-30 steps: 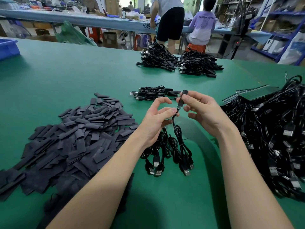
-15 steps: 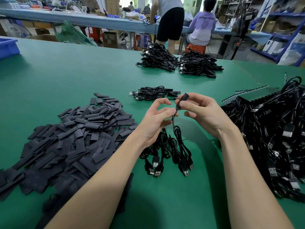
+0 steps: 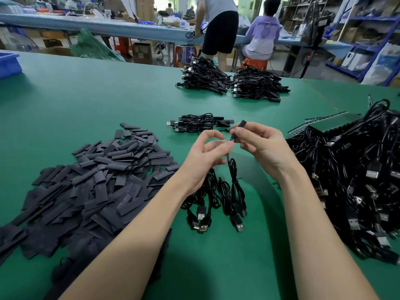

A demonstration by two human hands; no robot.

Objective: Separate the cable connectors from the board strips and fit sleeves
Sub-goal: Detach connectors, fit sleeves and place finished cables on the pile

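Pinched between both hands above the green table (image 3: 65, 100), a black cable (image 3: 232, 176) receives a black sleeve (image 3: 238, 126): the left hand (image 3: 205, 156) nips the cable just below its connector end with thumb and fingertips, while the right hand (image 3: 264, 146), fingers curled, holds the sleeve tilted up and away over that end. Far left of the grip lies a heap of loose flat sleeves (image 3: 97, 180). Directly beneath it the held cable hangs among a few USB cables (image 3: 216, 202) on the table. Beyond it rests a small finished bundle (image 3: 199, 123). Right of the grip sits a large tangle of cables (image 3: 357, 180) with green board strips (image 3: 333, 121) on top.
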